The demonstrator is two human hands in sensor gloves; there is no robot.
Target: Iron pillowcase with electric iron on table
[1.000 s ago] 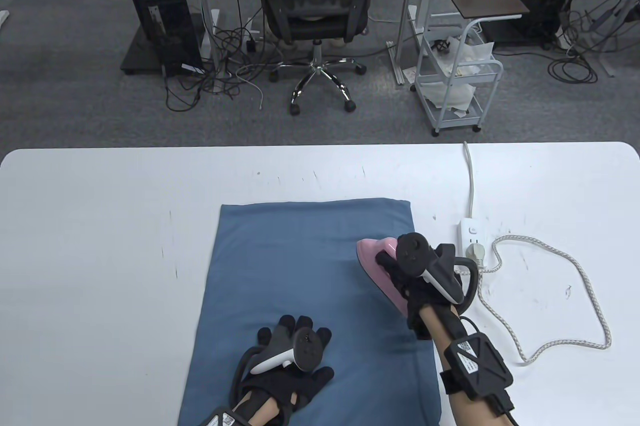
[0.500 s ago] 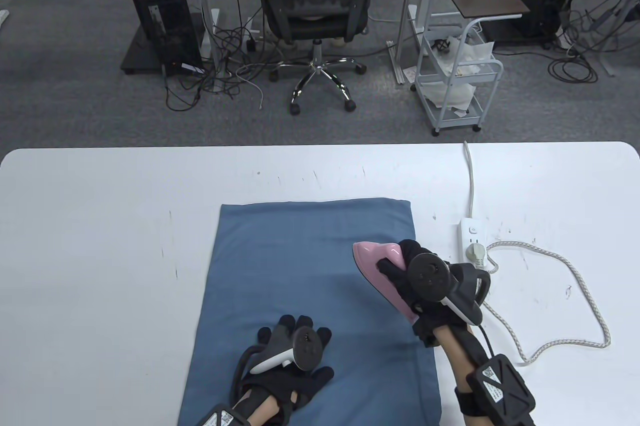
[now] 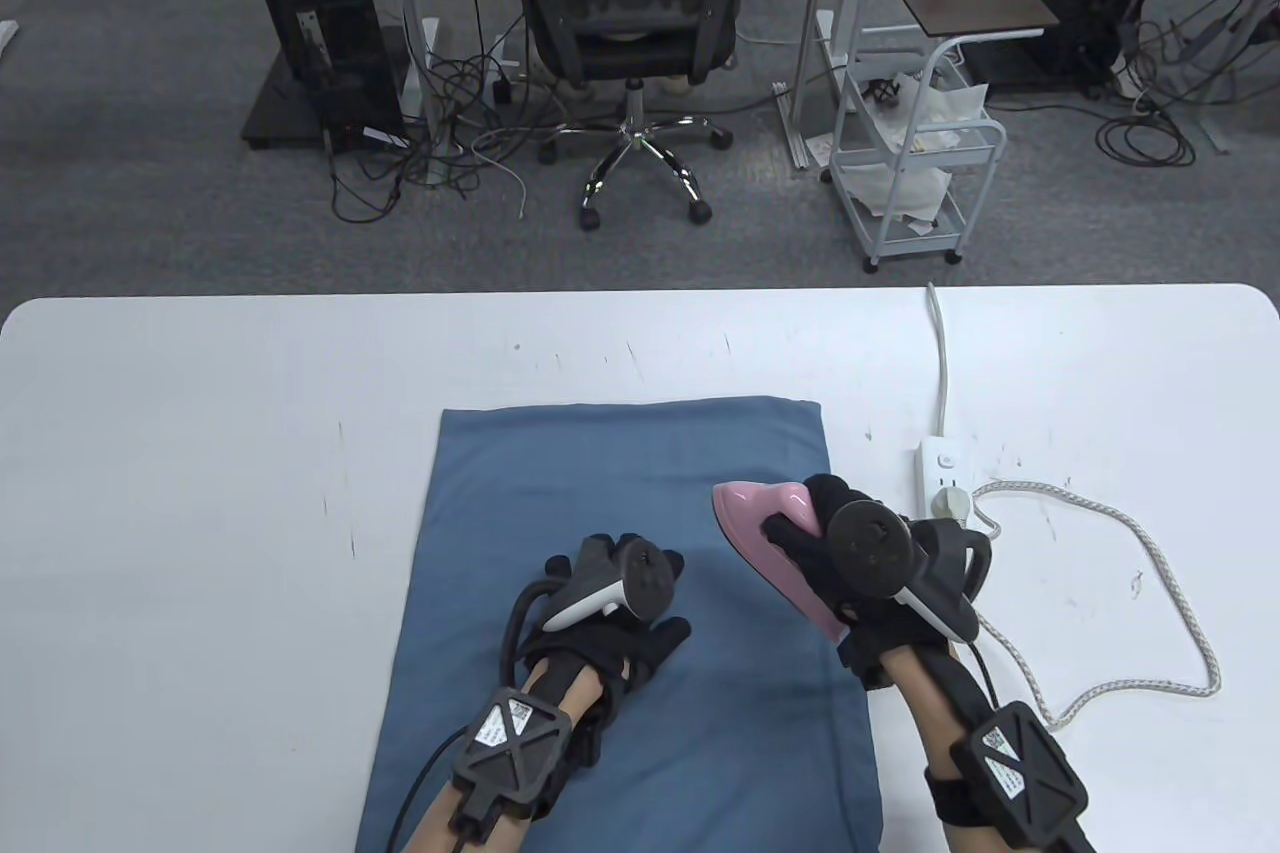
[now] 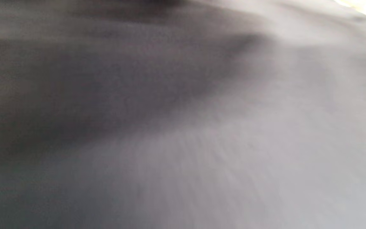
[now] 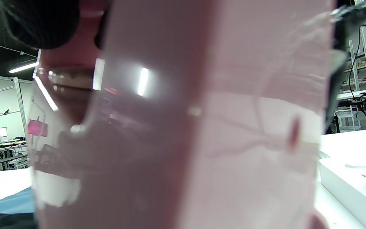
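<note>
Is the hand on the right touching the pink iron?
Touching. In the table view the right hand grips the top of the pink iron, its black fingers wrapped over it.

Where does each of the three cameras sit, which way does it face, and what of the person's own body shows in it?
Table view: above the table, looking down; shows the left hand resting on the blue pillowcase and the right hand gripping the pink iron.
Left wrist view: very near blurred grey cloth; no fingers show.
Right wrist view: close against the iron's side, facing across the table; a gloved fingertip at top left.
Shared: iron and power strip appear in table and right wrist views.
</note>
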